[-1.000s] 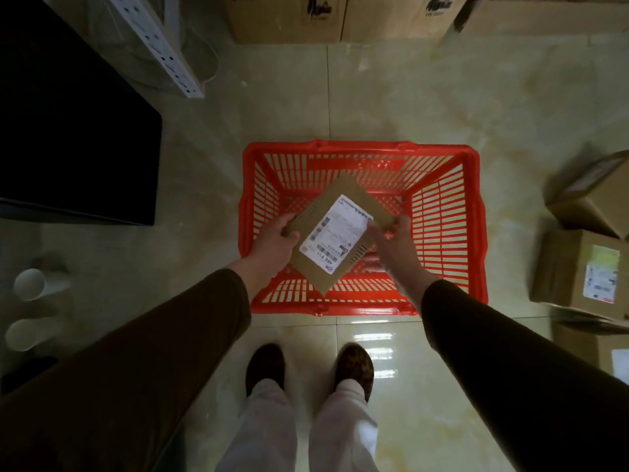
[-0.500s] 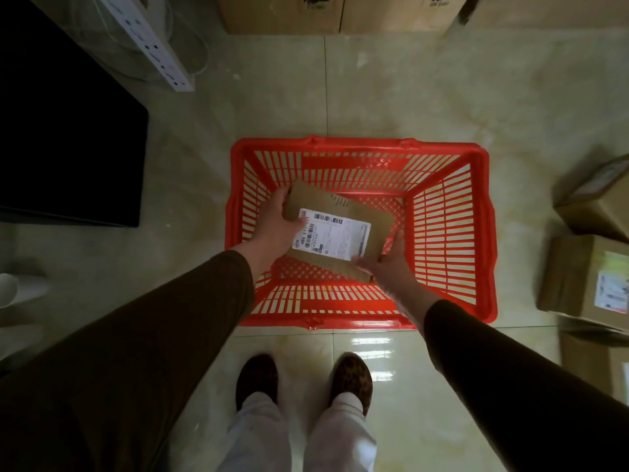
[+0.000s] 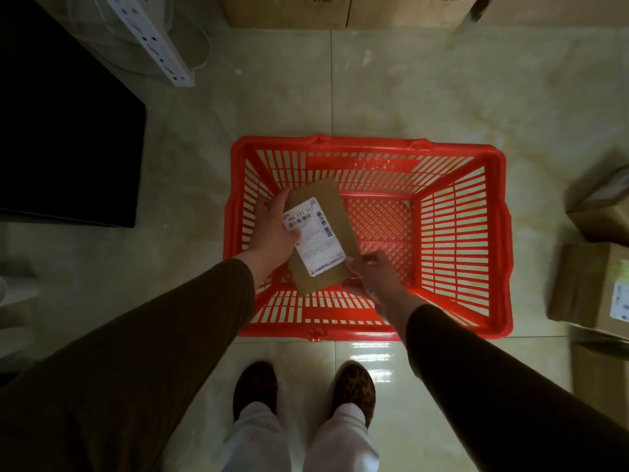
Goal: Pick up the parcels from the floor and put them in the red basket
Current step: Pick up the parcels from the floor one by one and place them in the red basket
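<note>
A flat brown parcel with a white shipping label is held over the left part of the red basket, which stands on the tiled floor in front of my feet. My left hand grips the parcel's left long edge. My right hand pinches its near right corner. The parcel is tilted, its long side running from far left to near right. The basket's mesh bottom shows nothing else inside.
Brown cardboard parcels with labels lie on the floor at the right edge, one more above them. Large cartons line the far wall. A black panel and a white power strip are at left.
Both hands have turned the parcel clockwise and lowered it toward the basket's left side. The view has shifted slightly, so the basket sits lower in the frame.
</note>
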Demonstrator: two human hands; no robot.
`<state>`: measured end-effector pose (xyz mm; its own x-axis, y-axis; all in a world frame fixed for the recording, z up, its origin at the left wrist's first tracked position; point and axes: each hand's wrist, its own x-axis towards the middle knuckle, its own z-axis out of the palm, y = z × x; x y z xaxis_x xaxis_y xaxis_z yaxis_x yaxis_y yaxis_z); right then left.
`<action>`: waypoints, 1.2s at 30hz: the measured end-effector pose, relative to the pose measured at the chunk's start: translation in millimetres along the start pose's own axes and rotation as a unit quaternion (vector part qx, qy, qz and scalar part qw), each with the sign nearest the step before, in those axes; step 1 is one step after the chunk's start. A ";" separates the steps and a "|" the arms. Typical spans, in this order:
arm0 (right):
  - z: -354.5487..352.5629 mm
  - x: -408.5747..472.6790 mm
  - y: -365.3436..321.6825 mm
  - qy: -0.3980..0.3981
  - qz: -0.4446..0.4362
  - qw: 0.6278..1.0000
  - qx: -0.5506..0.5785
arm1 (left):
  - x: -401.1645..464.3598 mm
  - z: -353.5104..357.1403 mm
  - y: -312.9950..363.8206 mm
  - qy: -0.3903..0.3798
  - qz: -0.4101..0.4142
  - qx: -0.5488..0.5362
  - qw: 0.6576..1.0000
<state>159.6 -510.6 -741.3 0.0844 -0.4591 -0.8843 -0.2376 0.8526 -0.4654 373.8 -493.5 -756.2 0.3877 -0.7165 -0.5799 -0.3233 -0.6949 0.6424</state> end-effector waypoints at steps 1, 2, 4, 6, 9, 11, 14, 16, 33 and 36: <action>3.3 2.3 1.4 0.001 0.015 1.000 0.022 | 1.2 1.5 -0.8 -0.002 -0.005 0.000 1.000; 7.2 4.4 2.3 0.002 0.031 0.999 0.038 | 2.4 2.6 -2.2 -0.002 -0.005 0.005 1.000; 17.6 7.6 4.0 -0.003 0.053 0.998 0.043 | 3.8 5.2 -5.6 -0.008 0.006 0.020 1.000; 29.6 9.5 5.4 -0.011 0.069 0.997 0.024 | 4.6 9.0 -11.2 -0.026 0.002 0.029 0.999; 44.0 14.3 6.1 0.010 0.103 0.995 -0.007 | 2.1 12.5 -20.6 -0.029 -0.027 0.055 0.998; 48.9 18.2 5.5 0.024 0.121 0.992 -0.029 | -0.7 12.3 -24.7 -0.031 -0.022 0.066 0.997; 52.1 22.4 6.7 0.019 0.111 0.993 -0.036 | -4.3 13.2 -27.1 -0.030 -0.006 0.070 0.997; 51.9 24.1 9.9 0.015 0.086 0.994 -0.063 | -8.4 15.1 -26.3 -0.033 -0.003 0.063 0.997; 4.3 -61.9 -34.2 0.036 -0.061 0.992 -0.107 | -81.4 -6.7 36.5 -0.092 -0.015 0.035 0.995; -12.6 -95.2 -42.1 0.087 -0.140 0.976 -0.141 | -105.6 -12.5 68.6 -0.090 -0.021 0.010 0.996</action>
<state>149.4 -505.9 -637.1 0.0249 -0.7211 -0.6924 -0.4875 0.5959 -0.6382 321.5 -464.8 -644.6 0.2408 -0.6857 -0.6869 -0.3278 -0.7236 0.6074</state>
